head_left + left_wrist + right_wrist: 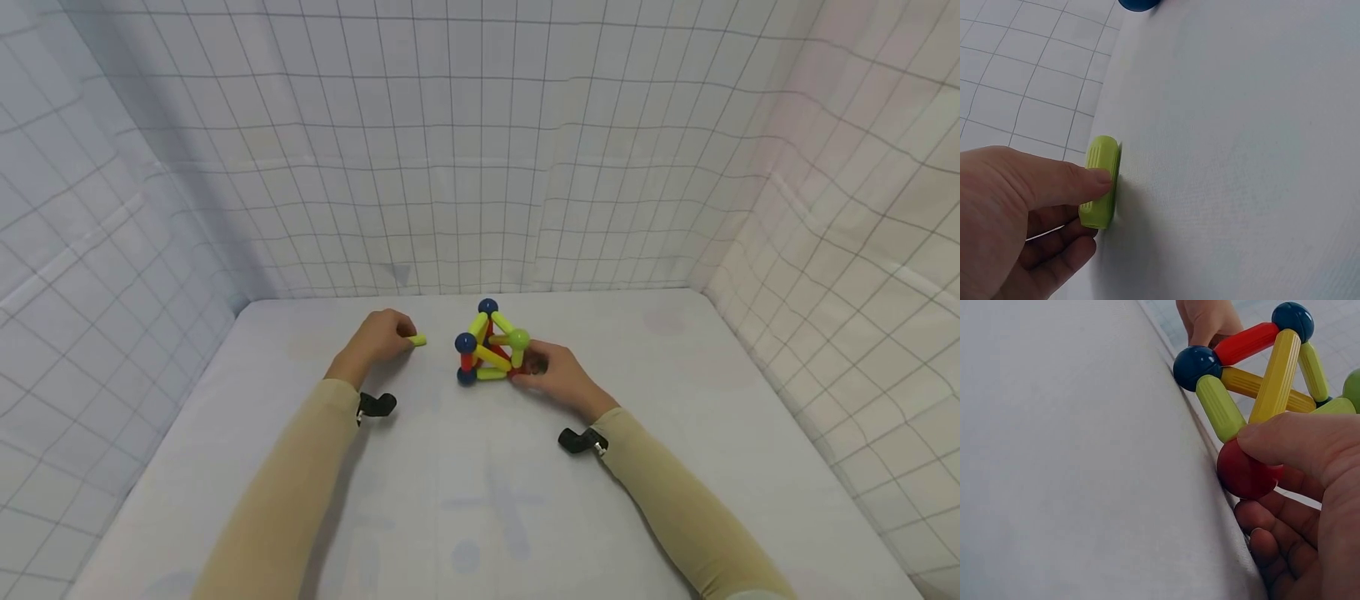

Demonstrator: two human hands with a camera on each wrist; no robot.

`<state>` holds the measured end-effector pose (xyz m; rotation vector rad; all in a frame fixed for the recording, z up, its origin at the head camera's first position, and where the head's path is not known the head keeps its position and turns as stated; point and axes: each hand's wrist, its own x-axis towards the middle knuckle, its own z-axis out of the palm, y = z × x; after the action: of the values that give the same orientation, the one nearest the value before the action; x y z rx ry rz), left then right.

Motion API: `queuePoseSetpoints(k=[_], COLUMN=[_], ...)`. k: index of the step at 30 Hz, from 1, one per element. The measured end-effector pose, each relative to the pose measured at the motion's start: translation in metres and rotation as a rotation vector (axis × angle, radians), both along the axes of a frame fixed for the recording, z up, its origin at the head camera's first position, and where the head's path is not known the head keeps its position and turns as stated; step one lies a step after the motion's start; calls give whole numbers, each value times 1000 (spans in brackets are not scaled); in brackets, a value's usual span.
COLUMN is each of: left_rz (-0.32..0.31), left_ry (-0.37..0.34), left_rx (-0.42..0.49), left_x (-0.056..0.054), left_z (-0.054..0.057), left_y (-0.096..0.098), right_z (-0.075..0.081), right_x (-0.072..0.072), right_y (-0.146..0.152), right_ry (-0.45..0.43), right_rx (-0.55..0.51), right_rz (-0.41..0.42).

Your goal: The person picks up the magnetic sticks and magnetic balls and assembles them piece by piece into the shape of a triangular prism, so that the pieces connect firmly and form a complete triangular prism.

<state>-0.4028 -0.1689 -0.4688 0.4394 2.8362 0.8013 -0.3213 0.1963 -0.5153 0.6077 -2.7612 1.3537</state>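
Note:
My left hand (pixel 380 337) pinches a lime-green building rod (pixel 1103 155) between thumb and fingers, low at the table surface, left of the ball-and-rod structure (pixel 492 358). That structure stands on the table, with dark blue balls (pixel 466 342), a lime-green ball (pixel 518 338) and red, yellow and lime-green rods. At its right side, my right hand (pixel 562 379) grips the red ball (pixel 1244 475) at a lower corner. The thumb lies on top of the ball, and curled fingers show beneath it in the right wrist view. A lime-green rod (pixel 1219 407) joins this ball to a blue one.
A white table (pixel 450 467) spreads under both arms. Grid-patterned cloth walls (pixel 480 167) close it in at the back and both sides. Small black camera mounts (pixel 377 405) sit at both wrists.

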Motion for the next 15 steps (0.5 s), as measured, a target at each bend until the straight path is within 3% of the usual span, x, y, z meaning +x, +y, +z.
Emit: queuePoseSetpoints(k=[8, 15], left_rz=[-12, -81], left_ry=[-5, 52], left_rx=[22, 101], left_x=[5, 16], left_z=[10, 46], left_y=[2, 20], right_z=[-1, -1], right_x=[1, 0], right_y=[0, 0], right_ry=[-7, -1], right_rx=[-3, -7], right_rz=[1, 3])
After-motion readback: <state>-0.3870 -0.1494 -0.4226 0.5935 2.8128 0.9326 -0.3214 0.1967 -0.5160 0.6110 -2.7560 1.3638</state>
